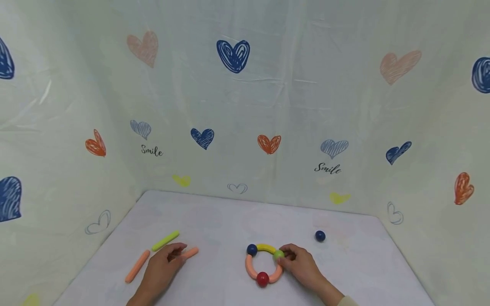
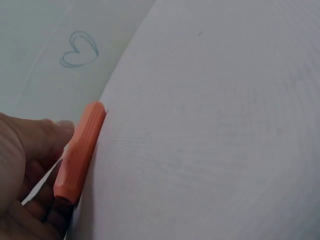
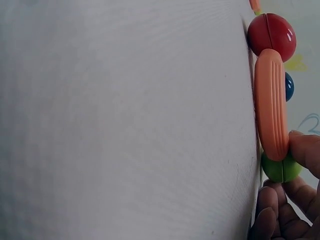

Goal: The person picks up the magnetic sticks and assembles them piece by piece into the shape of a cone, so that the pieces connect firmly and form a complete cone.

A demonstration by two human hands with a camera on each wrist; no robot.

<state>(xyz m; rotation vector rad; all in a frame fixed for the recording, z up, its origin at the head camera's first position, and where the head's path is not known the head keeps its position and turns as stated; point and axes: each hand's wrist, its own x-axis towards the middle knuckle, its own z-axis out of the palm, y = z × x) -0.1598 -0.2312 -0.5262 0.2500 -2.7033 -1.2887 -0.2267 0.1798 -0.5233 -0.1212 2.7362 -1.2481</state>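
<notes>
Your left hand (image 1: 160, 268) has its thumb and fingers nearly together on a peach stick (image 1: 191, 252), pinching its near end while the far end points right; the left wrist view shows your thumb against its grooved side and your fingers curled behind. Your right hand (image 1: 301, 265) pinches the green ball (image 1: 278, 255) on the right of a ring (image 1: 250, 268) lying on the table, and in the right wrist view your thumb also reaches the end of the curved peach piece (image 3: 271, 105) joined to it. Around the ring you have a yellow arc (image 1: 266, 247) on the far side, a blue ball (image 1: 252, 249) at far left and a red ball (image 1: 262, 279) nearest you. Left of your left hand lies an orange stick (image 1: 137, 267), with a yellow-green stick (image 1: 165, 241) just beyond the hand. A stretch of white tabletop (image 1: 222, 238) separates the peach stick from the ring, and more runs to the far and right edges, with a loose blue ball (image 1: 320, 236) at far right. On the heart-printed backdrop (image 1: 298, 106) you can read "Smile" twice, left and right.
</notes>
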